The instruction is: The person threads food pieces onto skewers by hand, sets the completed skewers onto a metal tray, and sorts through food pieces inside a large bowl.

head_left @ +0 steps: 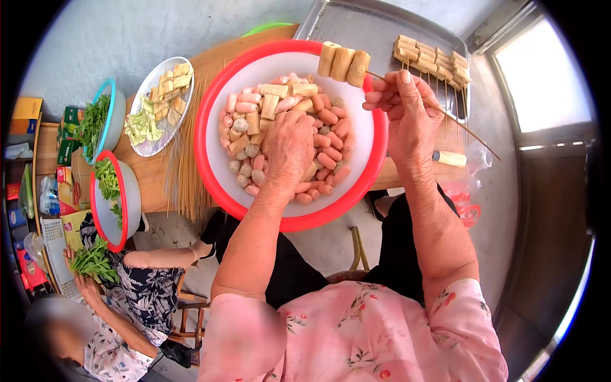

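Observation:
A large white basin with a red rim (380,130) holds small pink sausages (330,153), pale balls and tan rolled pieces (275,90). My left hand (291,146) reaches down into this food, fingertips hidden among the pieces, so its grip cannot be made out. Over the basin's right edge, my right hand (407,105) pinches a thin wooden skewer (468,130). Three tan rolls (342,63) are threaded side by side on the skewer's upper left end, and its bare end points down to the right.
Finished skewers of rolls (433,60) lie on a metal tray (344,25). Bare skewers (184,172) are left of the basin, beside an oval plate (148,145). A knife handle (450,158) lies right. Bowls of greens (108,178) and a seated person (121,331) holding leaves are at left.

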A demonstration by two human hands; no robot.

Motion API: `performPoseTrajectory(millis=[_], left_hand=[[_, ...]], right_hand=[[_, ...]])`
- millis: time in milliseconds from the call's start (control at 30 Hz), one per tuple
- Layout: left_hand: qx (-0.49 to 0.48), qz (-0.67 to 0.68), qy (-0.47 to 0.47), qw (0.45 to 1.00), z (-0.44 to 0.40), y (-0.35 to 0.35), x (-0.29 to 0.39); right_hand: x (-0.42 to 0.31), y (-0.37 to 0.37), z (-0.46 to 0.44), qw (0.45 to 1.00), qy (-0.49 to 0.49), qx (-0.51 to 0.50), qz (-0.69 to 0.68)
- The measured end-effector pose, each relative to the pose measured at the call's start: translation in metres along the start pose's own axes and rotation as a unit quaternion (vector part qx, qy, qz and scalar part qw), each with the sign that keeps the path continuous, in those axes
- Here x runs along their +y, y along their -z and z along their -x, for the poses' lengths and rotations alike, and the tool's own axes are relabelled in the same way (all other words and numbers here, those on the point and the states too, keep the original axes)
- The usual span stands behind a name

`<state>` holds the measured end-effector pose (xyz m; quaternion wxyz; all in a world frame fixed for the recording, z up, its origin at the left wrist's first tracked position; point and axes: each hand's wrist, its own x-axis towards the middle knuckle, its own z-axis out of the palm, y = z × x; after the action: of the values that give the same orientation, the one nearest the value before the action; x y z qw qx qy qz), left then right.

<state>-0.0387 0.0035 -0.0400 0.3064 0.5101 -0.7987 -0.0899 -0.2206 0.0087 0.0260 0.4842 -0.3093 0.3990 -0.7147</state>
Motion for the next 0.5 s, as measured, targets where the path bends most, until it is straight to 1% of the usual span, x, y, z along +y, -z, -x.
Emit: performPoseTrajectory(millis=[33, 67, 100, 167, 200, 233, 300, 333, 367, 433, 500], left_hand=[[0.04, -0.005, -0.041, 0.998, -0.004, -0.007, -0.004], [0.06, -0.046, -0.063, 0.995, -0.011, -0.008, -0.004], [0.062, -0.047, -0.066, 0.995, -0.018, -0.009, -0.003], [0.033, -0.081, -0.058, 0.994, -0.033, -0.011, -0.001], [-0.01, -0.115, -0.062, 0.991, -0.042, -0.013, -0.003], [-0.008, -0.115, -0.065, 0.991, -0.048, -0.018, -0.006], [-0.026, -0.25, -0.075, 0.965, -0.057, -0.032, -0.013], [-0.047, -0.279, -0.081, 0.956, -0.058, -0.036, -0.019], [-0.046, -0.28, -0.082, 0.955, -0.058, -0.038, -0.024], [-0.051, -0.215, -0.073, 0.973, -0.058, -0.042, -0.032], [-0.039, -0.237, -0.086, 0.967, -0.059, -0.046, -0.035]], right_hand=[[-0.001, 0.001, 0.0, 1.0, 0.004, 0.0, 0.0], [-0.002, 0.002, -0.001, 1.0, 0.003, 0.001, 0.002], [-0.003, 0.003, -0.001, 1.0, 0.001, 0.004, 0.003], [-0.003, 0.002, -0.001, 1.0, 0.007, 0.006, 0.005], [-0.002, 0.003, -0.002, 1.0, -0.001, 0.008, -0.001], [-0.001, 0.003, -0.003, 1.0, -0.008, 0.01, -0.007], [-0.001, 0.002, -0.003, 1.0, -0.009, 0.012, -0.012], [-0.001, 0.002, -0.002, 1.0, -0.005, 0.007, -0.008], [0.0, 0.003, -0.001, 1.0, -0.003, 0.003, -0.004], [0.0, 0.002, 0.0, 1.0, -0.004, 0.003, -0.007], [-0.001, 0.001, 0.001, 1.0, -0.017, 0.006, -0.002]])
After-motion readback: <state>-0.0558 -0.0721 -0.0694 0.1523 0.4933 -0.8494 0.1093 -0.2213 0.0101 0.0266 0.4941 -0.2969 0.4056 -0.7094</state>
